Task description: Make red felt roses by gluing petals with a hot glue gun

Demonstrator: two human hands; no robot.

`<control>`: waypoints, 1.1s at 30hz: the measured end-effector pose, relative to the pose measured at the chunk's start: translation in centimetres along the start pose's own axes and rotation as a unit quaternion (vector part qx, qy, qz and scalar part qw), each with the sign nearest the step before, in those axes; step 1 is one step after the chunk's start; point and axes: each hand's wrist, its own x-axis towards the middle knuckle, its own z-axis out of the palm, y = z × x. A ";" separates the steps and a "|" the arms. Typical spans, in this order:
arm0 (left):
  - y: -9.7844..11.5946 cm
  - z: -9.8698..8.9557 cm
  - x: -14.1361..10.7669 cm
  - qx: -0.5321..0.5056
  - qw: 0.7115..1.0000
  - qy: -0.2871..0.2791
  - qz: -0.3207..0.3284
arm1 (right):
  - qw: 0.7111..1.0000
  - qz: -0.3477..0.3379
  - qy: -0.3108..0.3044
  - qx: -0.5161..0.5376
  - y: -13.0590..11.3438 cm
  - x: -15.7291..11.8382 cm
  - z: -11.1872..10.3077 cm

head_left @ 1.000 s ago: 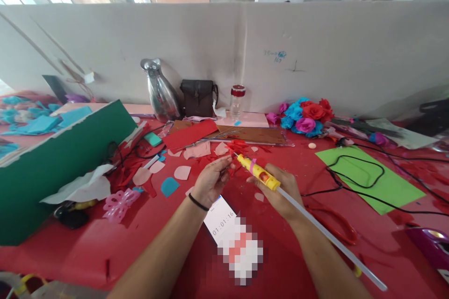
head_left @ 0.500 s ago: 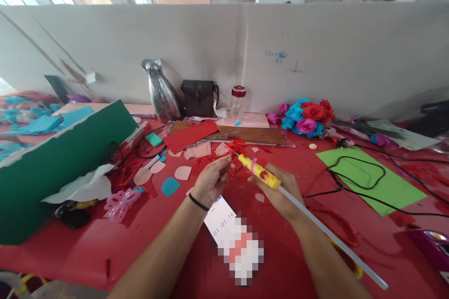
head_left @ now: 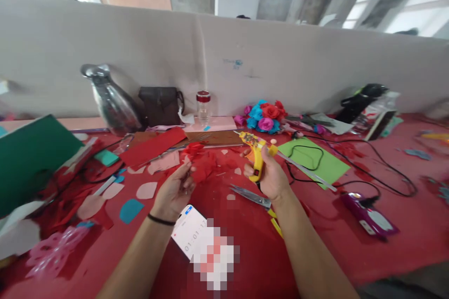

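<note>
My right hand (head_left: 271, 175) is wrapped round a yellow hot glue gun (head_left: 257, 163), its nozzle aimed left and slightly up. A long translucent glue stick (head_left: 308, 169) runs out of the gun's back end. My left hand (head_left: 174, 189), with a black band at the wrist, has its fingers pinched together beside crumpled red paper (head_left: 203, 168). What the pinch holds, if anything, I cannot make out. Below the right hand lie scissors (head_left: 250, 195) with yellow handles, partly hidden by the forearm. A phone (head_left: 191, 231) with a running timer lies between my forearms.
Cut pink and blue paper pieces (head_left: 131, 211) lie at left. At the back stand a steel jug (head_left: 114, 103), a dark bag (head_left: 159, 105), a jar (head_left: 203, 107) and paper flowers (head_left: 266, 117). Black cable crosses green paper (head_left: 329, 163) near a purple device (head_left: 368, 217).
The view has swung to the right. My right hand has turned the glue gun so its handle shows, and has moved away from my left hand. The scissors' blades have come into sight.
</note>
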 end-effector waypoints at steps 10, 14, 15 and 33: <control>0.2 1.0 -0.6 0.019 1.000 0.003 -0.017 | 0.989 0.057 -0.027 0.135 -0.8 0.9 -2.2; 0.2 0.9 -0.5 0.026 1.000 0.005 -0.016 | 0.995 0.033 -0.006 0.097 -0.7 0.8 -2.0; 0.1 0.9 -0.5 0.028 1.000 0.004 -0.014 | 0.995 0.030 0.005 0.092 -0.6 0.8 -2.0; 0.1 1.0 -0.6 0.035 0.999 -0.006 -0.018 | 0.966 0.083 0.166 0.182 -0.9 1.7 -2.5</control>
